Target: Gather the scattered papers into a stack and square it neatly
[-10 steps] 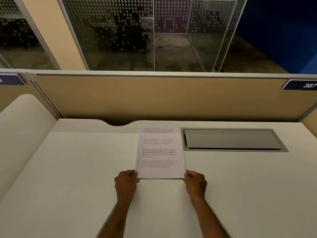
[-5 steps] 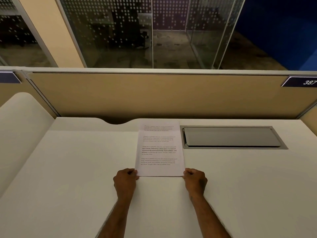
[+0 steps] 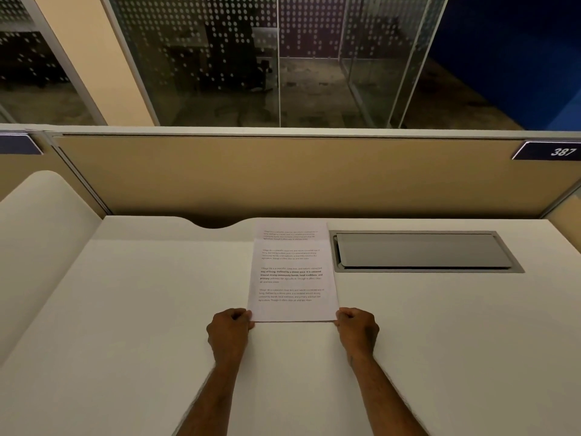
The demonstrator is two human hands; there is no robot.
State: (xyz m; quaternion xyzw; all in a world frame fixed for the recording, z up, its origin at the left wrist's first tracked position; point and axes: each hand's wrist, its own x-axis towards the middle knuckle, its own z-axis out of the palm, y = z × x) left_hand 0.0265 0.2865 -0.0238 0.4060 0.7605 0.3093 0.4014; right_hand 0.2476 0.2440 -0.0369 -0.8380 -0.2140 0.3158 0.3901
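Note:
A stack of white printed papers lies lengthwise on the white desk, its far end near the beige partition. The top sheet sits a little nearer than the sheet under it, whose far strip shows. My left hand pinches the near left corner of the stack. My right hand pinches the near right corner. Both hands rest on the desk with fingers curled.
A grey metal cable-hatch lid is set into the desk just right of the papers. The beige partition closes the far side, with a label reading 387. A curved white side panel stands at the left.
The papers and both hands have stayed nearly where they were. The view has shifted slightly.

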